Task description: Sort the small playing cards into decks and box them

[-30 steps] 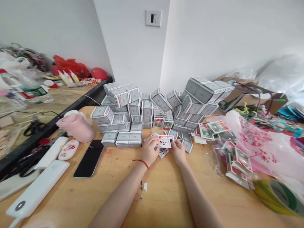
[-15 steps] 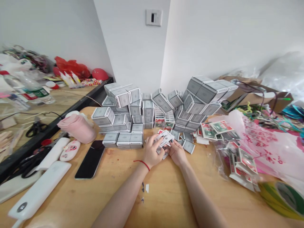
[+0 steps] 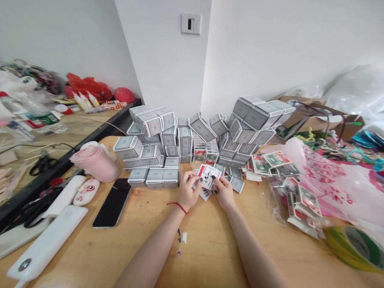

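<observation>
Between both hands a few playing cards (image 3: 210,177) are held face up, the top one showing a black figure and a red strip on its left. My left hand (image 3: 189,191), with a red cord round the wrist, pinches their left side. The right edge is gripped by my right hand (image 3: 225,193), thumb on top. Beneath them, another card (image 3: 205,195) shows face up, partly covered. Stacks of grey-backed card decks (image 3: 162,175) stand beyond and to the left. More grey-backed cards (image 3: 237,184) lie just right of my right hand.
On the left are a phone (image 3: 112,203), a white handheld device (image 3: 48,242) and a pink roll (image 3: 95,162). Right of my hands lie opened card boxes (image 3: 304,208), a pink plastic bag (image 3: 324,172) and a tape roll (image 3: 354,248). A wall (image 3: 162,52) rises behind the stacks.
The held cards have turned more upright and their top face now shows more plainly. My left fingers have drawn back from across the face to the left side. The view shifted slightly.
</observation>
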A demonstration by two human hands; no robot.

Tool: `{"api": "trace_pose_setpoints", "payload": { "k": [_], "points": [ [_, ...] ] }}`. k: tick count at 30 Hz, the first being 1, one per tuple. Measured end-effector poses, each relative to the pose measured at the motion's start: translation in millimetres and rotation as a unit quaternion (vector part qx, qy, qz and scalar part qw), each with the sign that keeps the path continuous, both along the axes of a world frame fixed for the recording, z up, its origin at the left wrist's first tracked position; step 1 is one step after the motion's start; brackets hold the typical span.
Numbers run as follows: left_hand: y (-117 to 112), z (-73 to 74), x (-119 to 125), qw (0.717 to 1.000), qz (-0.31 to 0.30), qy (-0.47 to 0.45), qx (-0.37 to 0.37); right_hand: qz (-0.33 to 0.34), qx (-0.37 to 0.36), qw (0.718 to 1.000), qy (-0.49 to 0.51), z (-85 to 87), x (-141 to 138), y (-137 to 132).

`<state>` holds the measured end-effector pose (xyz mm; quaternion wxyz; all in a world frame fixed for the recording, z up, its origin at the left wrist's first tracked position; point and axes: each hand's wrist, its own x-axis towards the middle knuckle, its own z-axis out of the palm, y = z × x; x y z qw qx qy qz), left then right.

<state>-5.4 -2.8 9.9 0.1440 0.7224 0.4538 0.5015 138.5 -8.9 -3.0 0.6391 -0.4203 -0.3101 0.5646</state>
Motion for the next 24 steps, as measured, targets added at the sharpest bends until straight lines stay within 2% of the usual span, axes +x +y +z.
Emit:
{"api": "trace_pose_setpoints", "payload": {
  "k": [2,4,9,13,18,24],
  "points": [
    [2.0,-0.1,0.4,0.998,0.025,-0.060,-0.024,0.005,0.006,1.000,-0.023,-1.9,0.9,0.8],
    [4.1,-0.7,1.2,0.994,0.022,-0.089,-0.054,0.018,0.007,0.999,-0.043,-3.0,1.0,1.1],
    [9.3,-7.3,2.8,0.992,0.000,-0.070,-0.109,0.043,0.008,0.993,-0.106,-2.9,-0.1,1.2],
    [13.4,-11.8,2.7,0.983,-0.011,-0.097,-0.153,0.042,0.005,0.989,-0.140,-1.8,-0.5,1.0],
    [16.9,-12.3,1.4,0.968,-0.047,-0.146,-0.200,0.041,0.002,0.988,-0.152,-0.5,-1.2,0.5],
    [17.2,-10.6,1.0,0.960,-0.055,-0.171,-0.216,0.039,-0.006,0.988,-0.147,-3.6,-0.6,2.4]
  ]
}}
